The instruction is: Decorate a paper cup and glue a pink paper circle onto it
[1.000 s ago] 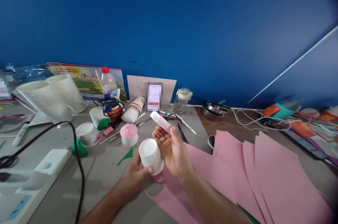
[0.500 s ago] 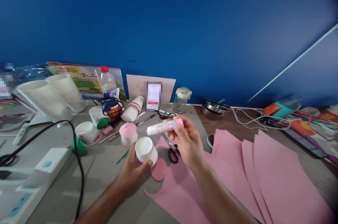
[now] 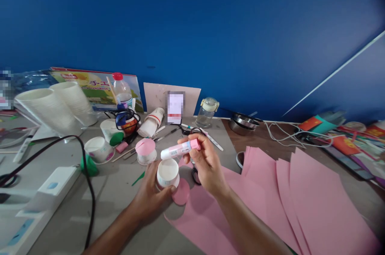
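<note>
My left hand (image 3: 153,189) is wrapped round a white paper cup (image 3: 168,173) that stands upside down, its base facing up. In my right hand (image 3: 207,164) is a glue stick (image 3: 179,149) with a pink end; its white tip points left, just above the cup's base. I cannot tell whether the tip touches the cup. Beside the cup lies a pink paper disc (image 3: 181,192). Behind my left hand stands another small cup topped with a pink disc (image 3: 145,146). Scissors (image 3: 196,175) lie partly hidden behind my right hand.
Pink paper sheets (image 3: 325,195) cover the right side. Stacked cups (image 3: 45,110), a plastic bottle (image 3: 122,88) and a glass jar (image 3: 207,112) stand toward the wall. A black cable (image 3: 92,195) loops across the left, near a white box-like object (image 3: 57,191).
My right hand has moved the glue stick left and down, from above and right of the cup to right over its base. My left hand still holds the cup.
</note>
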The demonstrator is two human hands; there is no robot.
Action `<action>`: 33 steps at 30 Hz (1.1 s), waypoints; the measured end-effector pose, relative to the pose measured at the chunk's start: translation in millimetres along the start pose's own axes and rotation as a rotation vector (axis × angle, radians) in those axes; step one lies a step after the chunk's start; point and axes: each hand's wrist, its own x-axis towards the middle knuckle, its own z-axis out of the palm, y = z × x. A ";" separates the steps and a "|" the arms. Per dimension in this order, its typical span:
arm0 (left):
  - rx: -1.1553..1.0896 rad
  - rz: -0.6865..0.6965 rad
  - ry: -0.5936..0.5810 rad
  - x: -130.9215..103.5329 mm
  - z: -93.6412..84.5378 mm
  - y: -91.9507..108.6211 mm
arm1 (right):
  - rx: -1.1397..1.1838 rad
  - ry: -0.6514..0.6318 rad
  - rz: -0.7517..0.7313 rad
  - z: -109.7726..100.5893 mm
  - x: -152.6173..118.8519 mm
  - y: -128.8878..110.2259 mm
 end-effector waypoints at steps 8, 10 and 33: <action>0.284 0.136 -0.098 -1.4 -5.3 -12.7 | -0.038 -0.118 -0.055 -2.6 -5.3 1.4; 0.310 0.157 -0.099 -1.9 -5.7 -13.7 | -0.041 -0.106 -0.050 -2.4 -5.3 1.1; 0.369 0.221 -0.222 -2.3 -8.6 -19.7 | 0.172 -0.056 0.001 6.1 -3.4 13.2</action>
